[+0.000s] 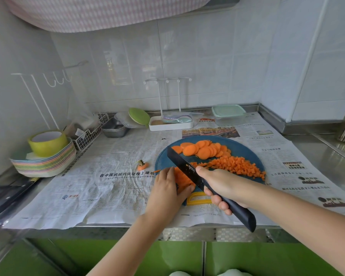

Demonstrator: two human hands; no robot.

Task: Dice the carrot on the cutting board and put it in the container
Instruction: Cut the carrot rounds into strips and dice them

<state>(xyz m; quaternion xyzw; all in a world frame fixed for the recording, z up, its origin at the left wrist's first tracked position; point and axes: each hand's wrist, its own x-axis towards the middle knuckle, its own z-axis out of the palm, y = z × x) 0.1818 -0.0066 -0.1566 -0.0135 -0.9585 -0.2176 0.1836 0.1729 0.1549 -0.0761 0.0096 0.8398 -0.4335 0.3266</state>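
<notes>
Your right hand (221, 186) has its fingers clamped round the one knife (182, 163). Your left hand (165, 188) lies with fingers straight, pressing one carrot stack (182, 179) on the cutting board (245, 150). Beyond the blade are two more lots: rounds (204, 150) and dice (237, 166). One lidded container (228, 114) stands well beyond both hands.

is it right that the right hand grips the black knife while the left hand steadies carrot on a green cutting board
No. The head view shows the cutting board is blue, not green. The rest holds: the right hand grips the black knife while the left hand steadies carrot on the board.
</notes>
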